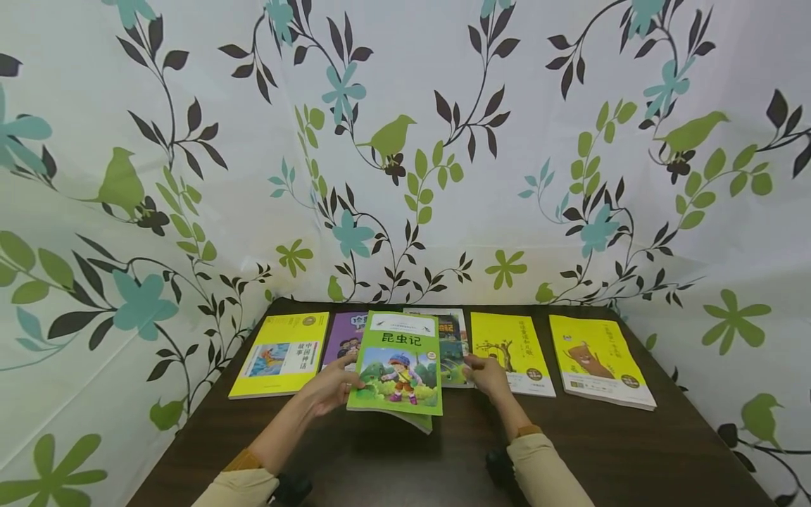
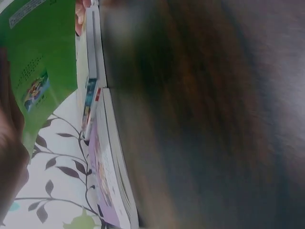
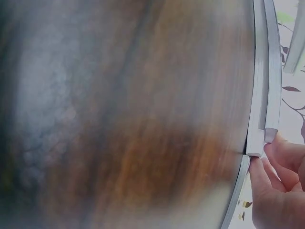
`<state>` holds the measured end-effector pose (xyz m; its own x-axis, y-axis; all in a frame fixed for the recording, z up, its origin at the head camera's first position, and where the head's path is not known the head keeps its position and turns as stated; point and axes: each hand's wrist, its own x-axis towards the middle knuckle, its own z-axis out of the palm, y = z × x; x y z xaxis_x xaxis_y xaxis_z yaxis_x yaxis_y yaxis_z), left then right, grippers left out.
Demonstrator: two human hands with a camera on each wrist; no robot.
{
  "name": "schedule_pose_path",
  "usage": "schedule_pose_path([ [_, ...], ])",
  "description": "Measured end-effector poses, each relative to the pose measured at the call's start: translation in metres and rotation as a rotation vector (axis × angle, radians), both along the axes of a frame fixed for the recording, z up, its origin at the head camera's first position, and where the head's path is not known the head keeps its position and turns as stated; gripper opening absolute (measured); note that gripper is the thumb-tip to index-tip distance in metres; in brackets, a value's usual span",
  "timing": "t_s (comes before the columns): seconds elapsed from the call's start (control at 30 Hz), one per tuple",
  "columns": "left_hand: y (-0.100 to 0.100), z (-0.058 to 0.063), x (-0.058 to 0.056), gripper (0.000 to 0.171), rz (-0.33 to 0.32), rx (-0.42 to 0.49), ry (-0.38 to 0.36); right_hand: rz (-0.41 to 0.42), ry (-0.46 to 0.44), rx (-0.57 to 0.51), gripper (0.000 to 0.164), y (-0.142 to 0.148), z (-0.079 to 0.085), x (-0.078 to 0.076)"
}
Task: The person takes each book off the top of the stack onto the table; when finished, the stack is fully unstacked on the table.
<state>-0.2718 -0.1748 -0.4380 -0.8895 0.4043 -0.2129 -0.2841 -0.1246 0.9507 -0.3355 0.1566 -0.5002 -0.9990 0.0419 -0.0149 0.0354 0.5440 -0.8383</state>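
My left hand (image 1: 329, 387) grips the left edge of a green book (image 1: 399, 373), its cover showing a child in a blue hat. The book is raised and tilted over the table, its lower edge curling. In the left wrist view its green back cover (image 2: 45, 62) shows beside the hand. My right hand (image 1: 489, 377) holds the right edge of a book with a dark green picture (image 1: 453, 348), partly hidden behind the green one. In the right wrist view, the fingertips (image 3: 259, 167) are at the corners of two stacked books (image 3: 264, 95).
A yellow book (image 1: 281, 355) lies at the left, with a purple book (image 1: 345, 338) beside it. Two more yellow books (image 1: 510, 352) (image 1: 598, 359) lie at the right. The dark wooden table (image 1: 633, 458) meets a patterned curtain (image 1: 405, 141) behind.
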Motion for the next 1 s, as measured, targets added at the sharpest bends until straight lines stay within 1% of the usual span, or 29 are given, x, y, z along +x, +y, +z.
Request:
schedule_pose_path([
  [0.17, -0.015, -0.001, 0.013, 0.083, -0.046, 0.040, -0.014, -0.011, -0.011, 0.002, 0.034, 0.002, -0.002, 0.000],
  [0.33, -0.031, -0.003, 0.026, 0.082, -0.071, 0.046, -0.043, -0.017, -0.030, -0.001, 0.033, 0.002, -0.002, 0.002],
  [0.5, -0.054, -0.008, 0.038, 0.087, -0.099, 0.049, -0.068, -0.006, -0.016, -0.008, 0.034, 0.000, -0.003, 0.002],
  [0.57, -0.064, -0.011, 0.042, 0.089, -0.122, 0.067, -0.081, 0.002, -0.016, -0.008, 0.034, -0.001, -0.004, 0.002],
  [0.73, -0.089, -0.019, 0.050, 0.092, -0.207, 0.113, -0.104, 0.011, -0.021, -0.013, 0.034, -0.001, -0.005, 0.002],
  [0.9, -0.116, -0.027, 0.052, 0.096, -0.294, 0.126, -0.120, 0.014, -0.007, -0.005, 0.035, -0.001, -0.005, 0.002],
  [1.0, -0.133, -0.032, 0.059, 0.101, -0.331, 0.131, -0.141, 0.014, -0.023, -0.006, 0.035, -0.002, -0.005, 0.002],
])
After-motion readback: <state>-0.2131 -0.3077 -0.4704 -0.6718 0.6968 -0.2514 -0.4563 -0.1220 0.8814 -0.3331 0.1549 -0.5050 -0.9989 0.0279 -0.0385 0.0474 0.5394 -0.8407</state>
